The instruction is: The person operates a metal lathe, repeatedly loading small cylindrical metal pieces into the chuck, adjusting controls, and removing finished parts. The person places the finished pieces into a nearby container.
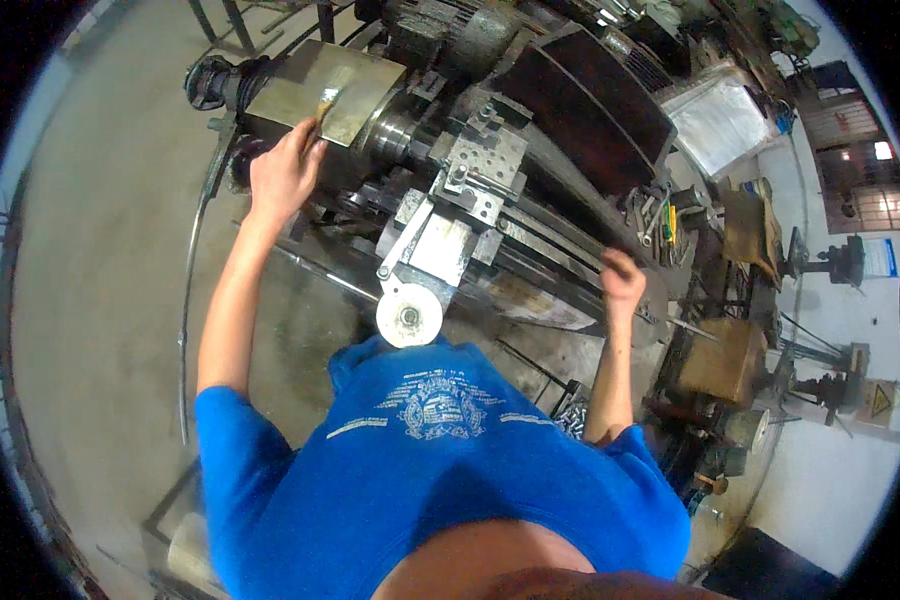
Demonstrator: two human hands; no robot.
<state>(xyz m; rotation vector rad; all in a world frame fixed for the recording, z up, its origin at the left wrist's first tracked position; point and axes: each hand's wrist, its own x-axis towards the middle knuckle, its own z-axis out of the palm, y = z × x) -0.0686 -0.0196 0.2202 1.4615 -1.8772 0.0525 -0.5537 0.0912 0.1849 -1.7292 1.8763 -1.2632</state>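
My left hand (288,172) is closed around the handle of a small brush (327,98). Its pale bristles lie over the flat metal cover (300,85) of a lathe's headstock. Beside the cover sits the shiny round chuck (392,135). In the middle stands the tool post (485,160) on the carriage, and a round handwheel (410,315) is close to my body. Over at the right end of the lathe bed, my right hand (622,283) hovers with its fingers curled in. Whatever those fingers may hold is hidden.
Wrenches and a green-and-yellow-handled tool (670,225) lie near the right end. A dark sloped metal guard (585,105) rises behind the bed. A long thin rod (192,300) hangs down at the left. More machinery and a brown box (722,360) stand at right.
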